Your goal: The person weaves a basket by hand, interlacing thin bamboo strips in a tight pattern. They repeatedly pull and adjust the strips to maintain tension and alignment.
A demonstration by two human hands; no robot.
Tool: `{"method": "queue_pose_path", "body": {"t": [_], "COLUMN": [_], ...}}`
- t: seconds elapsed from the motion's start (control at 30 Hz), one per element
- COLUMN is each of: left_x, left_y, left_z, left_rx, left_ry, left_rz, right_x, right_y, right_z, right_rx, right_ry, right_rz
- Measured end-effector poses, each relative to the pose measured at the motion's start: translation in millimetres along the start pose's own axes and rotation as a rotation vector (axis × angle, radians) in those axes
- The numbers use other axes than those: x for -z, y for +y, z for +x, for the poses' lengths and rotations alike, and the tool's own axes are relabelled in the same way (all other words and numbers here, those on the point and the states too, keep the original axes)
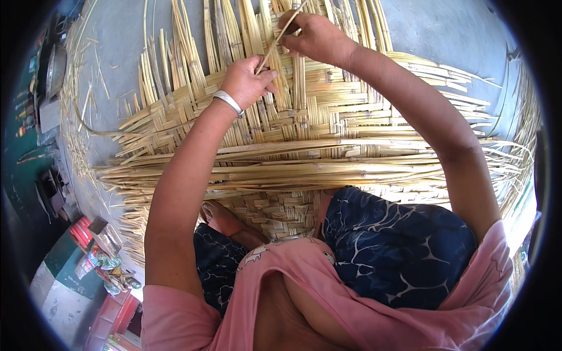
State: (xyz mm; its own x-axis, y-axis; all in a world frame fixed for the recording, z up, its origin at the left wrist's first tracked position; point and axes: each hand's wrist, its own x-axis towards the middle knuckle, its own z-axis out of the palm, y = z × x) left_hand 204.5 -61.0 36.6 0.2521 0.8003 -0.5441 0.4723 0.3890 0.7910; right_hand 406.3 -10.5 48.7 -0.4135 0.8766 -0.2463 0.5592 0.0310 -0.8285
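A thin pale split-cane strip (274, 45) slants up to the right between my two hands. My left hand (246, 79), with a silver bangle at its wrist, pinches its lower end. Farther out, my right hand (310, 36) has its fingers closed around the upper part of the strip. Both hands are over the far part of a woven cane mat (319, 117), where long loose strips stick out away from me. My right fingertips are partly hidden by the hand itself.
A bundle of long cane strips (304, 172) lies crosswise over the mat near my knees. Loose strips (73, 134) are scattered along the grey floor (445, 35) at left. Plastic packets (108, 263) and a red box (114, 316) stand at lower left.
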Motion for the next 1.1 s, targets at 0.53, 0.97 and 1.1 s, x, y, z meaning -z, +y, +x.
{"method": "queue_pose_path", "body": {"t": [0.53, 0.97, 1.1], "left_x": [-14, -15, -24], "left_y": [-2, 5, 6], "left_z": [3, 8, 8], "left_rx": [0.010, -0.028, -0.074], "left_ry": [0.137, 0.212, 0.312], "left_rz": [-0.034, -0.111, -0.001], "right_x": [-9, -5, 5], "right_y": [1, 20, 15], "right_z": [21, 49, 50], "right_rx": [-0.136, -0.203, -0.178], "right_ry": [-0.169, -0.141, -0.147], "right_rz": [0.275, 0.575, 0.581]}}
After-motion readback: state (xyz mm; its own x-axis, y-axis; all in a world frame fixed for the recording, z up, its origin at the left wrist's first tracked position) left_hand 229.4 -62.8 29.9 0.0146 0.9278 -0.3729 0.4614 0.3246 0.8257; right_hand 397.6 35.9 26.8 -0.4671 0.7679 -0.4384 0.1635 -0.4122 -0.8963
